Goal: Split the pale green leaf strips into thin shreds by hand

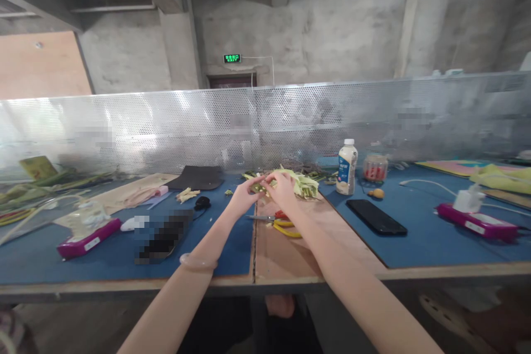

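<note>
Both of my hands meet over a bare wooden strip in the middle of the table. My left hand (pixel 244 194), with a pale bangle (pixel 198 261) on its wrist, is closed in a pinch, fingertips close to the other hand's. My right hand (pixel 282 188) is closed too, its fingers bent against the same spot. Whatever lies between the fingertips is too small and covered to make out. Pale green leafy strips (pixel 306 185) are heaped just behind and right of the right hand. Beneath the hands lie scissors (pixel 287 229) with yellow and red handles, blades pointing left.
To the right stand a bottle (pixel 345 168) and a clear jar (pixel 375 168), near a black phone (pixel 376 217). Purple power strips (pixel 477 222) sit on both sides. Plant scraps (pixel 187 194) and a black sheet (pixel 196 177) lie left. A perforated metal screen (pixel 199 133) closes the back.
</note>
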Tool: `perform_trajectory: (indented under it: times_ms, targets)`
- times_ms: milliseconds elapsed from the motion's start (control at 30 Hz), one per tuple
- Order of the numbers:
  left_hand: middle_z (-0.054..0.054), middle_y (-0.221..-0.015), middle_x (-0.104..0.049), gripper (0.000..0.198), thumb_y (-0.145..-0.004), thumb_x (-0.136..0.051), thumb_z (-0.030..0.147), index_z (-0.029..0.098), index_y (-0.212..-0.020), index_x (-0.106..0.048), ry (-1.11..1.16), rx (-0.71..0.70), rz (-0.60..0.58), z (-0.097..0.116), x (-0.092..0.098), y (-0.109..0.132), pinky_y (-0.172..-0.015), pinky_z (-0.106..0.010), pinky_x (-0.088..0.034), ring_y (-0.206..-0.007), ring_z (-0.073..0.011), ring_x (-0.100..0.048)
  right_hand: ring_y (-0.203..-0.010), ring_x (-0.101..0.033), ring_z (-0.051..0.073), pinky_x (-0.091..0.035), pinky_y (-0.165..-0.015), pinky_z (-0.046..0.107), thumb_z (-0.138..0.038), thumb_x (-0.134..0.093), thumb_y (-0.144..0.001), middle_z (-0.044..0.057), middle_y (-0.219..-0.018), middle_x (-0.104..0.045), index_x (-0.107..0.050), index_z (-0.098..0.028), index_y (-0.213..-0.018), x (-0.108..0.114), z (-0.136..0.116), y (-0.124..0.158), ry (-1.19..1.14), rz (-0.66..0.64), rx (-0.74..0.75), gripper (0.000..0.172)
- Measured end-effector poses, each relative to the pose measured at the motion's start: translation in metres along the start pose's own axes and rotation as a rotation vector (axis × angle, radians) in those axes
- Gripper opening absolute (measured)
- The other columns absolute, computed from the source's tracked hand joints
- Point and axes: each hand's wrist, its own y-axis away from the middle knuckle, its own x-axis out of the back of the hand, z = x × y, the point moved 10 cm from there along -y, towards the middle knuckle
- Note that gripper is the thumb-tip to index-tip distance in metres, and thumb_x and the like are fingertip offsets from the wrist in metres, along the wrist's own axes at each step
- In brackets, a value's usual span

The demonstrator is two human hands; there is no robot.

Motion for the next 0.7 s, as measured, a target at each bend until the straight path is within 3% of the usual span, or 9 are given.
perform_trajectory:
  times_ms: [200,400,567,700]
  targets:
    - [-0.009,-0.110,-0.060,0.051,-0.066,-0.062,0.024,0.015,-0.116,-0.053,0.030,0.007,0.015,-0.001,0.002,0.000,-0.079,-0.030,-0.046,-0.087,-0.0173,-0.059,-0.085,-0.047,0.019,-0.022,-0.081,0.035,-0.031,-0.058,-0.075,0.002,-0.078,-0.064,-0.061,-0.020,-0.075,0.000,-0.015,0.003,0.039,0.020,0.130,0.011]
    - [-0.009,-0.110,-0.060,0.052,-0.067,-0.063,0.024,0.016,-0.117,-0.051,0.086,0.021,0.018,0.000,0.003,0.000,-0.081,-0.031,-0.046,-0.092,-0.0181,-0.058,-0.085,-0.048,0.019,-0.027,-0.082,0.034,-0.032,-0.054,-0.076,0.002,-0.080,-0.063,-0.063,-0.020,-0.073,0.006,-0.009,0.000,-0.091,0.031,0.041,0.015]
    - [-0.008,-0.116,-0.057,0.053,-0.068,-0.063,0.026,0.018,-0.118,-0.050,0.146,0.046,0.038,0.002,0.004,0.001,-0.083,-0.031,-0.045,-0.093,-0.0171,-0.057,-0.078,-0.052,0.016,-0.038,-0.074,0.028,-0.037,-0.043,-0.080,0.005,-0.083,-0.060,-0.058,-0.016,-0.082,0.019,0.020,-0.003,-0.377,0.168,-0.180,0.027]
    - [-0.008,-0.116,-0.057,0.051,-0.068,-0.063,0.026,0.019,-0.117,-0.052,0.128,0.066,0.082,0.002,0.010,0.001,-0.082,-0.030,-0.046,-0.088,-0.0153,-0.058,-0.075,-0.054,0.016,-0.040,-0.070,0.027,-0.043,-0.042,-0.077,0.005,-0.080,-0.060,-0.056,-0.015,-0.082,0.009,0.052,0.000,-0.497,0.183,-0.432,0.031]
